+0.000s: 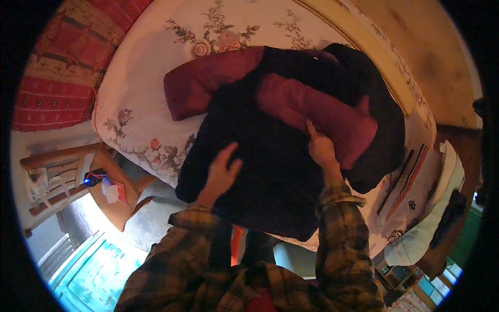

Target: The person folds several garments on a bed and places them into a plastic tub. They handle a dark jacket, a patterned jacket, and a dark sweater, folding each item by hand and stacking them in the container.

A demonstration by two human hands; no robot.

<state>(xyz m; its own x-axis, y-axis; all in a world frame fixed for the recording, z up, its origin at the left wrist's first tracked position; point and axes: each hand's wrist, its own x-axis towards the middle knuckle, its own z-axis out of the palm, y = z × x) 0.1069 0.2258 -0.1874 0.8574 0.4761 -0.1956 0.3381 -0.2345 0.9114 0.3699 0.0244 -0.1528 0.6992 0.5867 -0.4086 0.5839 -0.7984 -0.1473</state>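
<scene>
A black garment with maroon sleeves (249, 156) lies spread on a bed with a floral sheet (144, 43). One sleeve (206, 84) reaches out to the left; the other (315, 105) is laid across the body of the garment. Over the lower left part of the black cloth is my left hand (224, 169), fingers apart, with nothing in it. My right hand (322, 148) is at the lower edge of the right-hand sleeve, its index finger extended towards it; whether it pinches any cloth cannot be made out.
At the left stands a wooden chair (113, 187) with a small device showing a blue light (93, 178) and an orange cable. Folded textiles (425, 195) lie at the bed's right side. A red patterned cloth (54, 101) hangs at the upper left.
</scene>
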